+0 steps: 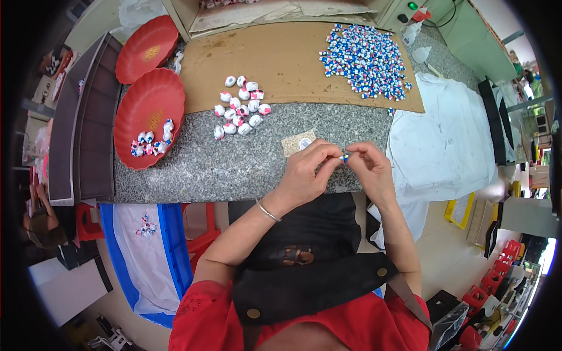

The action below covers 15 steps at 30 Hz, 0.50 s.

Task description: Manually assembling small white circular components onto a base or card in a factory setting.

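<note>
Blue-and-white small plastic piece [345,157] | pinched between left hand [304,172] and right hand [370,169] fingertips over grey granite table [234,169] | best kept steady, grip light.

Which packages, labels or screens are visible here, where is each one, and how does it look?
Open cardboard box: far table edge, brown, flaps spread.
Small packet: on the granite before the hands, beige square with a round pale piece on it.
Blue crate: on the floor at the left, lined with white plastic.
Control box: top right, pale, green round light.
No screens show.
</note>
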Motion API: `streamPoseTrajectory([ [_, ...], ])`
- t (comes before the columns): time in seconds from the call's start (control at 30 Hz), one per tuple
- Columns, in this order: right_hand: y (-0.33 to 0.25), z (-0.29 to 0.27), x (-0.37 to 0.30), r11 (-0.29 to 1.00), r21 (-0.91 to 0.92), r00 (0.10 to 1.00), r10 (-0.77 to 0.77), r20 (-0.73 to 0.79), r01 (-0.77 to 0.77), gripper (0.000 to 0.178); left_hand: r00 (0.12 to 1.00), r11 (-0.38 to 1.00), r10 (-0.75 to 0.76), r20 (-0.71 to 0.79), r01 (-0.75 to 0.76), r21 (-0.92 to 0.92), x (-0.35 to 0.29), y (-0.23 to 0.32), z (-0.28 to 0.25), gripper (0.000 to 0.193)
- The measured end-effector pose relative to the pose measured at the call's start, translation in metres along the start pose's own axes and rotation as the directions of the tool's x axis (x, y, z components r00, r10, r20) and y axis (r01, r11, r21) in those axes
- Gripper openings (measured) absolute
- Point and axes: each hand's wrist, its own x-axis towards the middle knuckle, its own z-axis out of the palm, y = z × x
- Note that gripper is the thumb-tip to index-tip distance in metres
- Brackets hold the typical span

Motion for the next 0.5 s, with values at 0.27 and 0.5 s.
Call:
streamPoseTrajectory([
  [0.27,-0.013,0.009,-0.009,0.991,0.132,1.000,-0.012,0.007,0.011,0.011,0.995,0.996,0.085,0.047,-0.086,0.036,-0.002,-0.003,0.000,0.014],
  [0.5,-0.005,0.025,-0.009,0.959,-0.207,0.950,-0.235,-0.203,0.193,0.014,0.997,0.998,0.058,-0.041,-0.058,0.018,-0.003,0.003,0.006,0.019],
])
